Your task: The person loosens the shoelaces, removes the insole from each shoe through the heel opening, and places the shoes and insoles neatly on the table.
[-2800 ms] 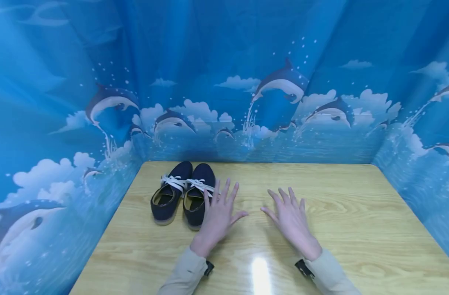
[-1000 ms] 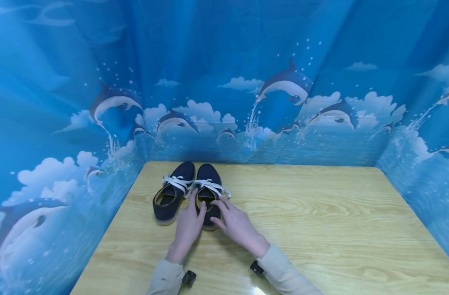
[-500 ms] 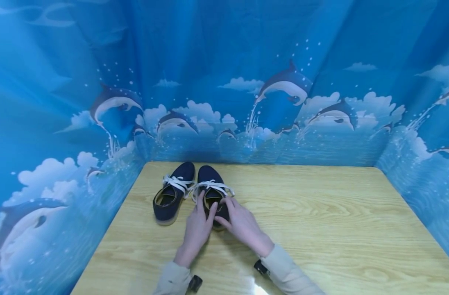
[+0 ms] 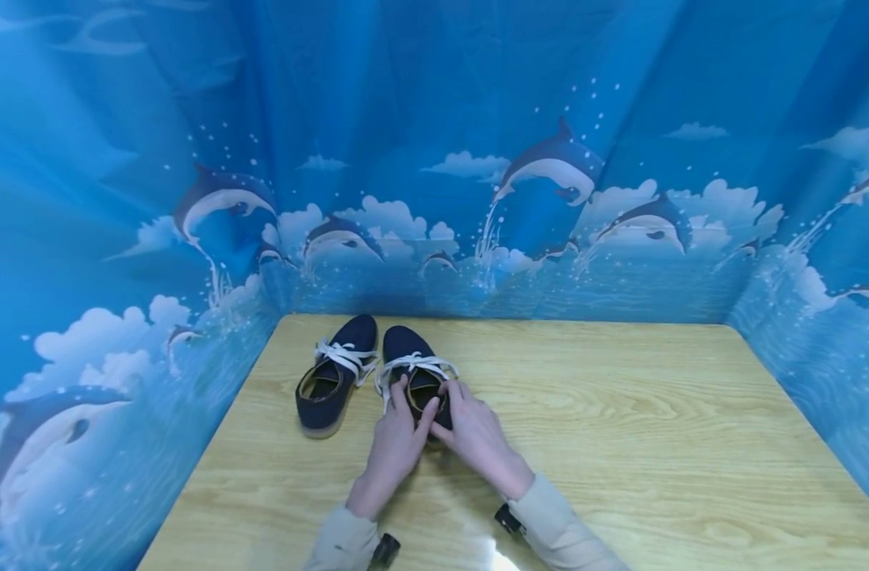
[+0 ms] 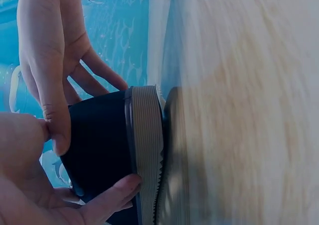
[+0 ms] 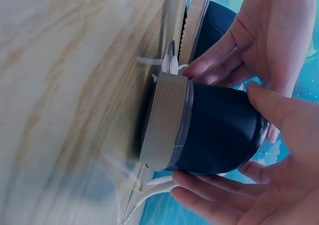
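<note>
Well, L grip [image 4: 397, 442] & R grip [image 4: 477, 432] held navy shoe [image 4: 408, 347] nr heel [image 6: 222, 128], 2nd shoe [image 4: 338, 387] stood just beside, on wood desk [image 4: 620, 420].

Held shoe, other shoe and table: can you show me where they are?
Held shoe [image 6: 222, 128]: right wrist view, on its dark heel.
Other shoe [image 4: 343, 388]: head view, on its side.
Table [image 4: 634, 420]: head view, on its wooden top.

Both hands [image 4: 394, 446] [image 4: 480, 436] curved, close together

The head view looks forward and down over the pale wood-grain desk [image 4: 634, 428]; both wrist views, close behind, share its six-o'clock navy fabric shoe [image 6: 222, 128].
</note>
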`<state>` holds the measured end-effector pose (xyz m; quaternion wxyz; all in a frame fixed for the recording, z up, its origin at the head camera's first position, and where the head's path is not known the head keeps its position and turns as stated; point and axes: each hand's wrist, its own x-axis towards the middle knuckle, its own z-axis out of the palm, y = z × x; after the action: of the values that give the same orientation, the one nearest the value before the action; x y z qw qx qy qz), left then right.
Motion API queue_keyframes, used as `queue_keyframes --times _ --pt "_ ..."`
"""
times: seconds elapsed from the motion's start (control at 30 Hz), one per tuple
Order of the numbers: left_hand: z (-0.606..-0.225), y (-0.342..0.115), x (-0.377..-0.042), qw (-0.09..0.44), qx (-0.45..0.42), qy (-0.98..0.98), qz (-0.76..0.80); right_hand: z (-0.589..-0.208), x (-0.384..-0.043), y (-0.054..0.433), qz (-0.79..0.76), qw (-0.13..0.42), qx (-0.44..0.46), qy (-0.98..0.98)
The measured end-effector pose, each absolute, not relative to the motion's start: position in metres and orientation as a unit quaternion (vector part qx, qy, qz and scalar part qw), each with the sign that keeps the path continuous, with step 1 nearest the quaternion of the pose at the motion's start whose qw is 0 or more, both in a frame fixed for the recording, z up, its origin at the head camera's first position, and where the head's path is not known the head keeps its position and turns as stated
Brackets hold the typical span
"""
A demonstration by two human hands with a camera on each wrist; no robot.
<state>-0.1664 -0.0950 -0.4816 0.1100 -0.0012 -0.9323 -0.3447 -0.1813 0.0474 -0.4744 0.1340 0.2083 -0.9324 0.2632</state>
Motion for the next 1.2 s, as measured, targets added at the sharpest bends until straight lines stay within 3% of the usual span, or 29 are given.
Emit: queue_keyframes --times 0.63,0.93,1.2 --pt "-0.483 -0.087 -0.167 0.114 -0.038 -0.927 -0.356 -0.472 -0.18 0.07 0.276 0.118 0.191 -0.935" --pt "-0.477 -0.1 -0.174 0.104 -0.076 -0.927 -0.351 -0.471 -0.183 0.087 0.299 0.061 0.167 -0.938" --pt "-0.455 -0.133 -0.2 0.194 -0.074 -0.917 -0.341 -0.47 -0.175 0.086 0.297 0.07 0.181 -0.935"
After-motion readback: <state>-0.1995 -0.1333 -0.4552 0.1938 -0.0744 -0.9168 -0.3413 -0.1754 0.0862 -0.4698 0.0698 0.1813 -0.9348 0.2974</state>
